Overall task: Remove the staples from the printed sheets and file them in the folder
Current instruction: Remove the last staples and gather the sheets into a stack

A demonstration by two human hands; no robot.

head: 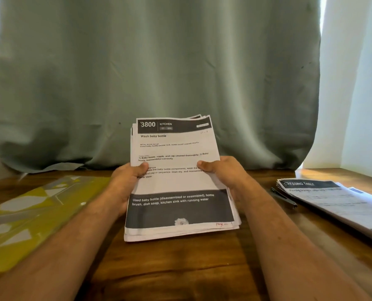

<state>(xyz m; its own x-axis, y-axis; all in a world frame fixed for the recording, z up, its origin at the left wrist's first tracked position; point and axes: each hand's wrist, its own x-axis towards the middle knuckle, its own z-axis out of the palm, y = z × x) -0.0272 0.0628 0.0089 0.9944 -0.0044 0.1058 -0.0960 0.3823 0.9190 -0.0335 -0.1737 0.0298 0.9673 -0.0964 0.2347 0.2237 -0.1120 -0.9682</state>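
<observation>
Between my two hands, just above the near middle of the worktop (180,268), sits the stack of printed sheets (178,183), its top page headed "Wash baby bottle". My left hand (124,185) grips the left edge, thumb pressed flat on the page and fingers curled out of sight underneath. My right hand (226,172) mirrors it on the right edge, thumb on top, the rest hidden behind the paper. So both are clamped on the stack, thumbs over, fingers under.

I'd call this a thick, floppy bundle. The page edges fan unevenly at the near end and the far corners splay, so the sheets are loose against each other and will slide if I ease off. Paper this thick has some weight but no stiffness; held from one side it would droop and spill. Two-sided grip at mid-height feels right, and I'd keep it square before setting it down.

I can't make out any staple from here; a top corner is where I'd look, and I'd pinch close beside it so the page doesn't tear.

Off to the left lies the yellow folder (28,213), flat and glossy, probably slick. To the right, a second pile of printed sheets (337,200) rests on the worktop with a dark tool (284,199) just beside it, possibly the staple remover, though I can't tell for sure.
</observation>
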